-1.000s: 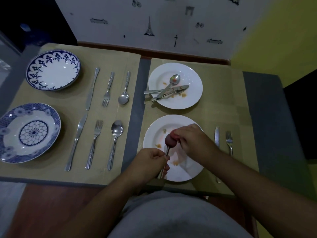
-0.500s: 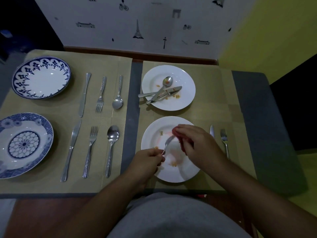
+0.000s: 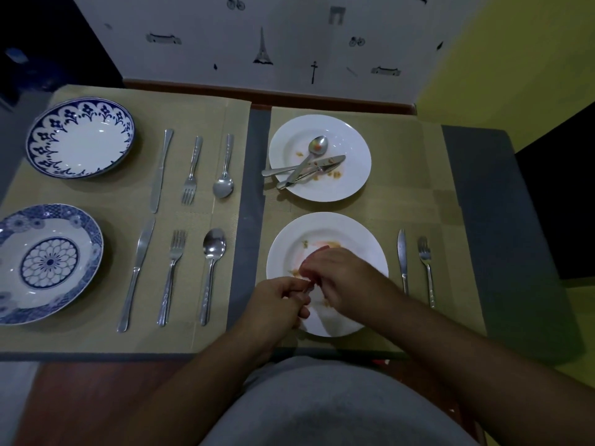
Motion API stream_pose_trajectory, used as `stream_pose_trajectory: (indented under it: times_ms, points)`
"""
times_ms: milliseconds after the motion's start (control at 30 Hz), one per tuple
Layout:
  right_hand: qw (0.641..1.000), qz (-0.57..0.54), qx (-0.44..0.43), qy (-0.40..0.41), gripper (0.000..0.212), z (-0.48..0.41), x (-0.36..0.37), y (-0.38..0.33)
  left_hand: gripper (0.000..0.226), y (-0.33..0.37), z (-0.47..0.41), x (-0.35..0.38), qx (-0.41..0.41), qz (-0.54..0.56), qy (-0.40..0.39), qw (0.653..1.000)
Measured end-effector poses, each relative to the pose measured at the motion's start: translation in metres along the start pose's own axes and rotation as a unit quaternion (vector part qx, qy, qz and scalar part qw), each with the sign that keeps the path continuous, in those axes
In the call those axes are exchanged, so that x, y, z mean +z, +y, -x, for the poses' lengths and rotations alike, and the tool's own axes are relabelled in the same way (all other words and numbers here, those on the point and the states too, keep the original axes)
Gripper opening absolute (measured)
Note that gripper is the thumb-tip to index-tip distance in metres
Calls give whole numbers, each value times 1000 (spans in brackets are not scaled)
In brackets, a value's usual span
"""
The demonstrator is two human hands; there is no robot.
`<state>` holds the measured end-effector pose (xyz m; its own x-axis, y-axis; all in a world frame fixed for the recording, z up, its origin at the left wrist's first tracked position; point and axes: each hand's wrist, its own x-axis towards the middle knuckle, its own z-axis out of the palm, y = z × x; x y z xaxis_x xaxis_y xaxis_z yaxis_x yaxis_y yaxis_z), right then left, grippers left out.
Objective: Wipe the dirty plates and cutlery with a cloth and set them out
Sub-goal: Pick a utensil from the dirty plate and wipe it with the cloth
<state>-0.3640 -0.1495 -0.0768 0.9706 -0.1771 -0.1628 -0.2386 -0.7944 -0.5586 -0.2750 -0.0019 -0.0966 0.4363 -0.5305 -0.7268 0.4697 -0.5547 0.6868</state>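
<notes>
Both my hands meet over the near white plate [image 3: 325, 231], which carries orange food bits and a smear. My left hand [image 3: 278, 302] has its fingers curled round the handle of a spoon that is almost wholly hidden between the hands. In my right hand [image 3: 349, 278] is a red cloth [image 3: 317, 252], gripped and pressed around the spoon close to my left fingers. The far white plate [image 3: 352, 140] holds a dirty spoon [image 3: 314, 152], a dirty knife [image 3: 322, 164] and a fork under them. To the right of the near plate lie a knife [image 3: 401, 255] and a fork [image 3: 425, 262].
On the left mat are a blue-rimmed plate [image 3: 80, 138] and a blue-patterned plate [image 3: 48, 262], each with a knife, fork and spoon laid beside it. A wall stands behind the table. The table's front edge is at my lap.
My right hand has slid the red cloth down the spoon from its bowl toward my left hand. The two hands now touch and hide the spoon.
</notes>
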Motion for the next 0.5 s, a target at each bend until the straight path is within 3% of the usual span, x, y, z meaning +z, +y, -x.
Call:
stream_pose_trajectory:
  times_ms: [167, 333, 400, 500]
  points:
    - [989, -33, 140, -17, 29, -21, -19, 27, 24, 0, 0, 2, -8, 17, 3, 1000]
    - [980, -66, 184, 36, 35, -18, -33, 38, 20, 1, -1, 3, -38, 63, -13, 997]
    - [981, -76, 162, 78, 35, -12, -38, 32, 21, 2, -3, 4, -43, 72, 4, 996]
    - [995, -45, 45, 83, 31, -2, -38, 16, 16, 4, -6, 10, -52, 91, 35, 994]
